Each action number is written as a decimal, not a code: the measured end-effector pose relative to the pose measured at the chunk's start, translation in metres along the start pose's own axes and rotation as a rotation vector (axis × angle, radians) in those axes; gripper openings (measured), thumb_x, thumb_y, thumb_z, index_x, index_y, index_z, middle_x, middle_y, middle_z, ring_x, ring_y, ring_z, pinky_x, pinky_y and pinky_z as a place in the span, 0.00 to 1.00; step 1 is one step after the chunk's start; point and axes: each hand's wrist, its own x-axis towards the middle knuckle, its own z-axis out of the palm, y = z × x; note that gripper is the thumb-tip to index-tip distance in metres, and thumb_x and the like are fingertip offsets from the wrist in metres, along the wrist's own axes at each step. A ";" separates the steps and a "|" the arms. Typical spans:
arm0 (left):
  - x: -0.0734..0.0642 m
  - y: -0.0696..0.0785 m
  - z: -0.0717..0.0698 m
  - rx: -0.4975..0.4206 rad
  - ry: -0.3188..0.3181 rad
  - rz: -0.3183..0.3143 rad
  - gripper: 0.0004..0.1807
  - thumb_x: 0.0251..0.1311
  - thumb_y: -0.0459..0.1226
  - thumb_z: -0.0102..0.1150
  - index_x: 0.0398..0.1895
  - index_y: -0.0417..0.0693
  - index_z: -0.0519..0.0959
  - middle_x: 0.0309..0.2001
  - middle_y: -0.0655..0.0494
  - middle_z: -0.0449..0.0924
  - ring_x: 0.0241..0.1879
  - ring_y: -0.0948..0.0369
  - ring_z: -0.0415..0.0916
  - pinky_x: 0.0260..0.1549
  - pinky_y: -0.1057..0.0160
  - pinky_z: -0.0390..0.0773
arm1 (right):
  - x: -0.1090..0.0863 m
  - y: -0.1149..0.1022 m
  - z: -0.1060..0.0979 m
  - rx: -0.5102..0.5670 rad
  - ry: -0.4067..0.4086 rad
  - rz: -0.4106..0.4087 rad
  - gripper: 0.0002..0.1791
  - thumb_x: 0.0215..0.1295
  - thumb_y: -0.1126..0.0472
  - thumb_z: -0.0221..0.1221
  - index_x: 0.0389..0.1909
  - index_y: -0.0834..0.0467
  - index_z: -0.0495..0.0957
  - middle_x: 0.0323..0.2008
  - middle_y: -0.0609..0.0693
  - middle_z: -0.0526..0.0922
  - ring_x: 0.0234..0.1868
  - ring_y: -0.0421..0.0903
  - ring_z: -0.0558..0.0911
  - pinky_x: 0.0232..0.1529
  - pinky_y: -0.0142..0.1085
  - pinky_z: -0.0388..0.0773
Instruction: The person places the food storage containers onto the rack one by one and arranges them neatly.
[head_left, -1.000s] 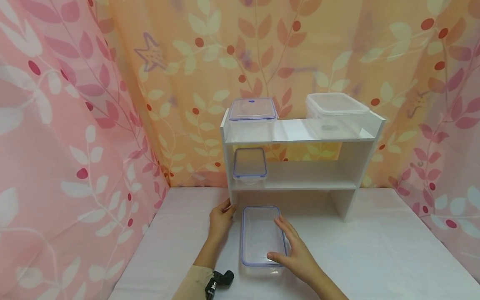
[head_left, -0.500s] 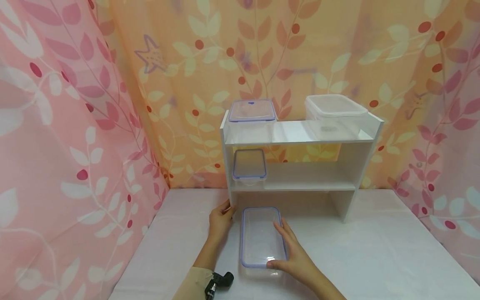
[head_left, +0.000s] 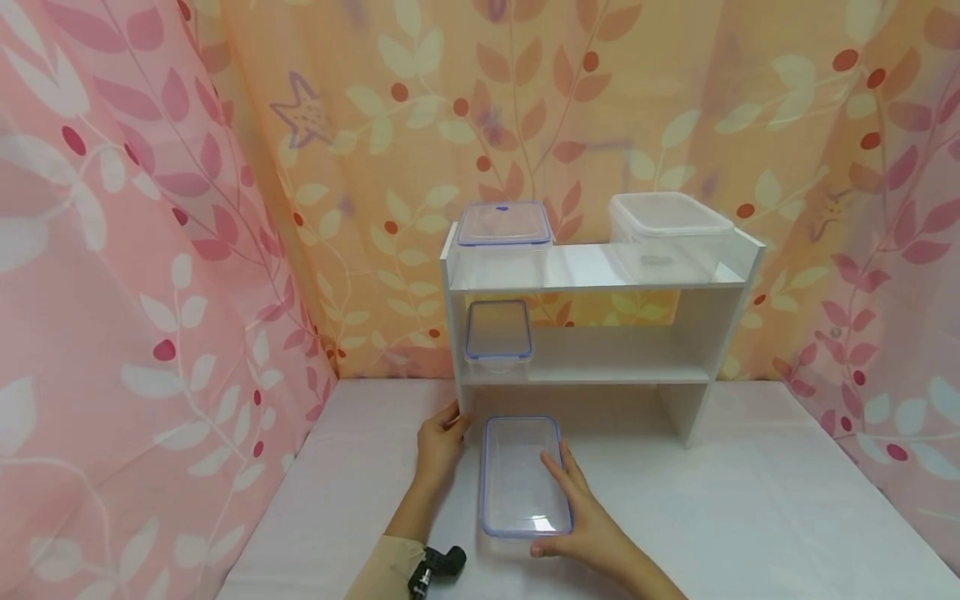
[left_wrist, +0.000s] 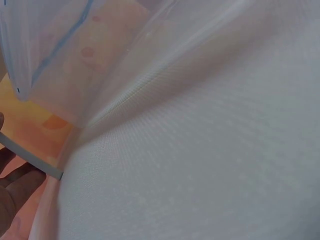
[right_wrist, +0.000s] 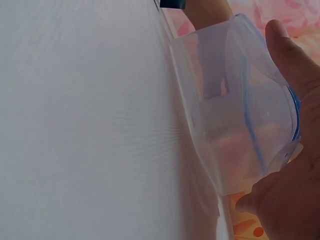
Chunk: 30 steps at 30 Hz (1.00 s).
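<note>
A clear rectangular food container (head_left: 517, 475) with a blue-rimmed lid stands on the white table below the shelf's front. My right hand (head_left: 588, 521) spreads around its near right corner, thumb by the near wall and straight fingers overlapping the right rim. In the right wrist view the thumb (right_wrist: 280, 37) and the other fingers (right_wrist: 252, 200) lie toward opposite ends of the container (right_wrist: 220, 145). My left hand (head_left: 438, 446) holds the foot of the white shelf's (head_left: 618, 354) left side panel; the left wrist view shows fingers (left_wrist: 25, 182) round the panel's edge (left_wrist: 32, 157).
A smaller blue-rimmed container (head_left: 498, 331) sits at the left of the middle shelf. Up top are a larger blue-rimmed container (head_left: 504, 225) at left and a white-lidded box (head_left: 671, 233) at right. Patterned curtains (head_left: 420, 167) surround the table (head_left: 787, 500).
My right hand has drawn slightly toward me; its thumb has passed from over the lid to beyond the near rim. The left hand still holds the shelf panel.
</note>
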 end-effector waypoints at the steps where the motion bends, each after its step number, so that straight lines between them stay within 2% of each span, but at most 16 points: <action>1: 0.000 0.000 0.000 0.002 -0.001 -0.002 0.24 0.61 0.45 0.63 0.60 0.50 0.77 0.55 0.48 0.80 0.49 0.61 0.81 0.36 0.64 0.82 | 0.000 0.001 0.000 -0.006 -0.003 -0.008 0.70 0.29 0.44 0.79 0.76 0.45 0.48 0.77 0.48 0.29 0.75 0.64 0.42 0.62 0.67 0.56; 6: -0.001 0.000 0.000 -0.004 -0.010 -0.007 0.26 0.61 0.47 0.63 0.61 0.49 0.76 0.55 0.47 0.80 0.49 0.61 0.81 0.36 0.57 0.83 | -0.001 0.004 0.002 -0.044 -0.021 -0.073 0.73 0.27 0.43 0.79 0.76 0.50 0.47 0.77 0.52 0.26 0.73 0.70 0.40 0.59 0.70 0.58; 10: -0.001 0.001 0.000 -0.012 -0.016 -0.010 0.24 0.62 0.44 0.63 0.61 0.50 0.76 0.55 0.47 0.80 0.49 0.60 0.81 0.36 0.53 0.83 | -0.001 0.004 0.002 -0.031 -0.032 -0.075 0.74 0.25 0.44 0.79 0.76 0.51 0.46 0.76 0.52 0.24 0.72 0.72 0.38 0.58 0.72 0.57; 18: -0.001 -0.001 0.000 -0.005 -0.004 -0.010 0.25 0.60 0.48 0.64 0.60 0.53 0.78 0.55 0.48 0.81 0.47 0.61 0.82 0.33 0.59 0.83 | -0.003 0.003 0.003 -0.014 -0.059 -0.034 0.73 0.28 0.46 0.80 0.77 0.49 0.44 0.75 0.53 0.21 0.72 0.72 0.36 0.57 0.73 0.57; 25: 0.000 -0.004 0.000 -0.032 -0.023 -0.008 0.26 0.61 0.45 0.63 0.61 0.49 0.76 0.57 0.48 0.79 0.51 0.57 0.80 0.38 0.51 0.83 | -0.004 0.003 0.002 -0.027 -0.042 -0.003 0.69 0.34 0.42 0.78 0.76 0.44 0.45 0.76 0.50 0.23 0.73 0.70 0.39 0.59 0.69 0.59; 30: 0.001 -0.002 0.000 -0.031 -0.026 -0.002 0.25 0.61 0.45 0.63 0.61 0.48 0.75 0.56 0.49 0.80 0.51 0.58 0.80 0.39 0.59 0.83 | -0.004 0.005 0.002 -0.053 -0.022 -0.015 0.68 0.34 0.41 0.77 0.76 0.45 0.46 0.76 0.51 0.25 0.73 0.70 0.40 0.60 0.68 0.60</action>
